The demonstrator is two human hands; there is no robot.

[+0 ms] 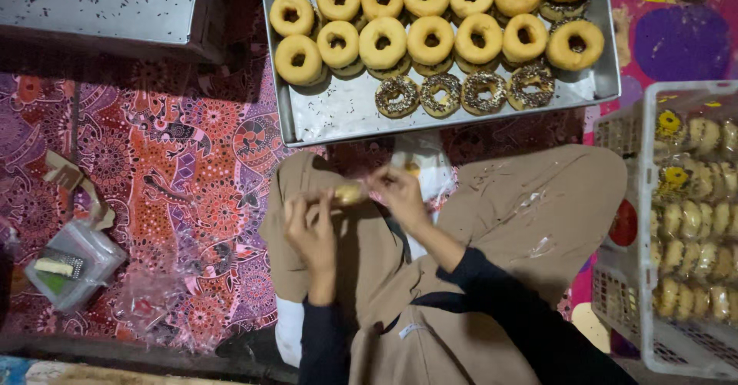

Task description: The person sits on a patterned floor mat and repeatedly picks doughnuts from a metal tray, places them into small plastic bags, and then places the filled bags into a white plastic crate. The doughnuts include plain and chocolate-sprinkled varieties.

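Two hands at work over the lap: left hand [311, 227] and right hand [400, 193], fingers of both closed on one small yellowish doughnut [350, 193] in clear wrap. Lies between the hands, long axis running left to right, about equally near to both. Beyond the knees, metal tray [338, 112] of ring doughnuts; at right, white basket [649, 224] with wrapped ones.

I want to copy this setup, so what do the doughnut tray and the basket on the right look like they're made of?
Tray: looks like thin sheet metal, perhaps aluminium; dull grey, scuffed, with folded-up rims. Basket: seems to be moulded plastic; white, matte, with a lattice of small openings in its walls.
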